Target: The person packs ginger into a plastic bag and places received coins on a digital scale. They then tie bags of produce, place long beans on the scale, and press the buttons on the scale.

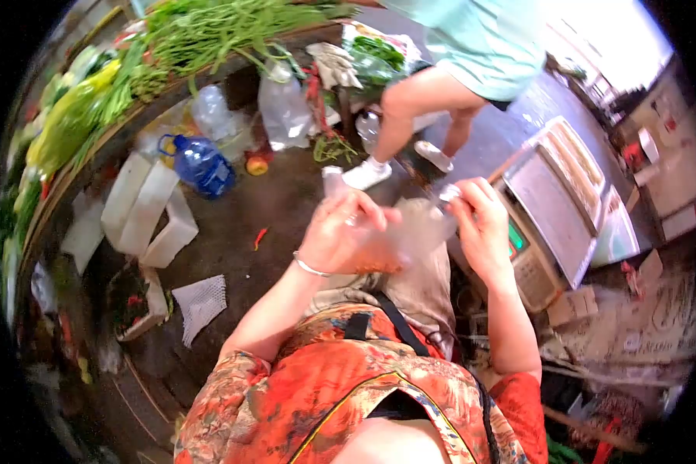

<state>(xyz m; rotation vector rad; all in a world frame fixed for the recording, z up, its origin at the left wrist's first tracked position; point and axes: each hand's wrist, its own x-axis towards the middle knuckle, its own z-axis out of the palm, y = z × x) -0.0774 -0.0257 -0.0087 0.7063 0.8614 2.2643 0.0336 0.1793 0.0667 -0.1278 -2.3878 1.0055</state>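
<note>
In front of my body I hold a thin clear plastic bag (424, 232) between both hands. Its lower left part has something orange-red (377, 259) in it or behind it, too blurred to name. My left hand (344, 228), with a bangle at the wrist, is curled around the bag's left side, and a whitish tip of plastic sticks up above the fingers. On the other side, my right hand (478, 216) pinches the bag's gathered upper edge between thumb and fingers. The digital scale (553, 209) is the thing nearest my right hand.
A person in a mint-green top (487, 39) stands ahead. Long green vegetables (216, 31) lie on the curved stall at upper left. On the floor are a blue plastic jug (201, 165), white foam pieces (143, 205), a red chili (260, 238) and white foam netting (201, 305).
</note>
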